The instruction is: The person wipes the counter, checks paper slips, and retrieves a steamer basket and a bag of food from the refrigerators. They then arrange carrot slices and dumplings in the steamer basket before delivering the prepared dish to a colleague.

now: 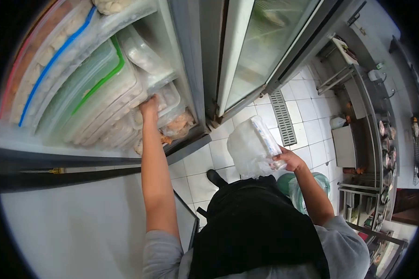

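Left hand (149, 105) reaches at full arm's length into the open fridge (191, 69) and presses against the front of a clear tub (168, 98) in the stack; its fingers lie on the tub's edge, but I cannot tell whether they grip it or only push. Right hand (289, 160) is closed around the lower end of one frosted bag (249, 148), held in the air over the tiled floor (195, 162), in front of the black apron (251, 223) and well apart from the fridge.

The bag's long axis runs from the right hand up and to the left, toward the foot of the fridge; its printed edge faces right and its bulging white side faces left.

Three tubs with coloured rims lean side by side in the fridge: one red (18, 69), one blue (56, 58), one green (100, 79). Several clear tubs are stacked under and beside them; their exact number is unclear. One glass door (260, 46) stands open. One drain grate (282, 116) lies in the floor, and one dark shoe (215, 177) shows.
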The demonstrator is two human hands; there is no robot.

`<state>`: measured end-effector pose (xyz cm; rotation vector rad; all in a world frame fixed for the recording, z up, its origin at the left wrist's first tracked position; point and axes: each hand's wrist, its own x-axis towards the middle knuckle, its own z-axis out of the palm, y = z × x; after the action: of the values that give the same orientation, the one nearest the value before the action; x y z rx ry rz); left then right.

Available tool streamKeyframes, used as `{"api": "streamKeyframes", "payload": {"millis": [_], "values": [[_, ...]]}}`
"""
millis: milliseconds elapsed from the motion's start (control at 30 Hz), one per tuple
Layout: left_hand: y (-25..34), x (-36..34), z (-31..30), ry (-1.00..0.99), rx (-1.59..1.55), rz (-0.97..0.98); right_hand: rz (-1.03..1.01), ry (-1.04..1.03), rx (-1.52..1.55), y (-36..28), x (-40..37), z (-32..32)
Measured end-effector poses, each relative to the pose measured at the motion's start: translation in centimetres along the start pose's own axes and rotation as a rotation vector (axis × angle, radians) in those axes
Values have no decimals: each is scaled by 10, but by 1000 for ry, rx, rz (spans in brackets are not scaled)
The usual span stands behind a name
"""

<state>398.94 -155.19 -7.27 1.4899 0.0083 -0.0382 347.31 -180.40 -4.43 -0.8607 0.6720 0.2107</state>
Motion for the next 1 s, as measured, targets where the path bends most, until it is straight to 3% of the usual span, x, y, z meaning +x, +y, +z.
{"api": "streamKeyframes", "payload": {"millis": [133, 200, 333, 400, 467, 500, 533, 567, 600, 633, 667, 733, 800, 867, 933, 1000], "values": [[-18, 33, 13, -215, 65, 163, -20, 45, -8, 9, -15, -1], [-21, 43, 19, -277, 573, 267, -22, 67, 3, 11, -20, 0], [19, 11, 22, -370, 798, 208, -16, 79, 34, 10, -24, 1], [29, -12, 20, -450, 992, 338, -37, 78, 48, 11, -17, 1], [49, -67, 11, -223, 633, 323, -83, 81, 66, 14, -10, -8], [39, -96, 7, -58, 522, 485, -108, 79, 72, 17, -5, -12], [40, -140, 7, -163, 252, 416, -118, 76, 66, 13, 0, -9], [48, -197, 16, -321, 143, 182, -148, 30, 97, 3, -2, 6], [22, -225, 12, -683, 121, 104, -176, -9, 106, -10, -5, 22], [-43, -254, 23, -780, 154, 140, -185, -32, 97, -15, -2, 25], [-20, -299, 33, -888, -123, -195, -189, -68, 83, -21, 0, 28], [-17, -335, 56, -983, -376, -502, -208, -138, 58, -34, 0, 35], [8, -346, 86, -867, -381, -463, -226, -197, 48, -41, -5, 37], [24, -336, 104, -816, -283, -429, -222, -255, -337, -49, -10, 33], [31, -326, 120, -769, -183, -391, -313, -248, -434, -47, -15, 30], [31, -325, 142, -557, -69, -163, -352, -206, -508, -44, -25, 25]]}}
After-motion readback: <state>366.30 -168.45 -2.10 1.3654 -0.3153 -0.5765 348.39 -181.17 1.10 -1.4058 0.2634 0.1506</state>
